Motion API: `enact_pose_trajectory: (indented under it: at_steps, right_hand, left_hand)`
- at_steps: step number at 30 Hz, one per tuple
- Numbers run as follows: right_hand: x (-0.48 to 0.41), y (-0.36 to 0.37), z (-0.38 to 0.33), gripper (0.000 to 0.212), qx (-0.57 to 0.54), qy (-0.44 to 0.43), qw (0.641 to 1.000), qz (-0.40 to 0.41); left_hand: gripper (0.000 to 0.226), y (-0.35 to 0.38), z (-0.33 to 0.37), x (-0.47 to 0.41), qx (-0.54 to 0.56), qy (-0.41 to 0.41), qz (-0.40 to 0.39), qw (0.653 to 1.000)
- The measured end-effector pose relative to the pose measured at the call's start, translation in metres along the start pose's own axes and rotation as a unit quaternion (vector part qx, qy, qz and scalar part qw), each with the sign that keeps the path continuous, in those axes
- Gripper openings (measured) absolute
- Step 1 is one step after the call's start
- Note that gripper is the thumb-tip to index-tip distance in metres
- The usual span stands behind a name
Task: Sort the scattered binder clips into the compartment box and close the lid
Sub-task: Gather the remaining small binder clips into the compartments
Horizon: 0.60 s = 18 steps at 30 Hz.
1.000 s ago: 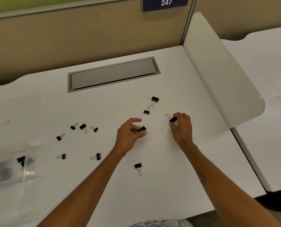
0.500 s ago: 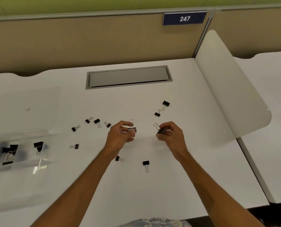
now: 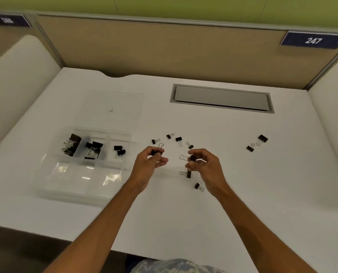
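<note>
A white desk [image 3: 243,174] fills a cubicle bounded by tan fabric partitions, with a blue number plate reading 247 [image 3: 312,40] fixed to the back panel at the right and a grey rectangular cable hatch [image 3: 221,98] set flush into the desk's far side. At the left of the desk sits a clear plastic compartment box [image 3: 81,174], its transparent lid [image 3: 111,107] swung open and lying flat beyond it. Three compartments along the box's far row hold black binder clips with silver wire handles — large ones [image 3: 71,144] in the leftmost, medium ones [image 3: 92,150] in the middle and two small ones [image 3: 119,151] in the rightmost of the three; the near row appears bare.

The person's left hand [image 3: 150,164] hovers just right of the box, thumb and fingers pinching a small black binder clip [image 3: 157,151] with its wire loop pointing up. The right hand [image 3: 205,166], a little apart from the left, pinches a second black binder clip [image 3: 191,158] whose wire handle juts toward the left hand.

More small black clips lie scattered on the desk: four in a loose arc [image 3: 179,139] just beyond the hands, two [image 3: 188,173] below the right hand's fingers, and a pair [image 3: 262,138] well apart at the right. A patterned blue garment [image 3: 176,266] shows at the bottom edge.
</note>
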State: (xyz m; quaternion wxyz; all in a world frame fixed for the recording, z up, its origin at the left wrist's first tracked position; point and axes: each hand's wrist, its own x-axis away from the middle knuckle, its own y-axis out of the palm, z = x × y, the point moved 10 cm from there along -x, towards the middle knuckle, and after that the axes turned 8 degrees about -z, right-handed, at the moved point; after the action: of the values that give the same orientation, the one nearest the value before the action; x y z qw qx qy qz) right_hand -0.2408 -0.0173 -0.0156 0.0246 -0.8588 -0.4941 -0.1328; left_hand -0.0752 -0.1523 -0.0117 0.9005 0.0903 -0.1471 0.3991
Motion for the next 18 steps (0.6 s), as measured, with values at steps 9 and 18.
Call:
enact_pose_trajectory:
  at_steps: [9, 18]
  right_hand:
    - [-0.039, 0.122, -0.012, 0.027, 0.047, 0.014, 0.999, -0.022]
    - [-0.077, 0.208, -0.013, 0.021, 0.303, -0.02, 0.952, -0.022]
  left_hand:
    - [0.017, -0.146, 0.014, 0.01, -0.079, -0.005, 0.129, 0.989]
    - [0.011, -0.216, 0.029, -0.039, -0.292, 0.011, 0.108, 0.95]
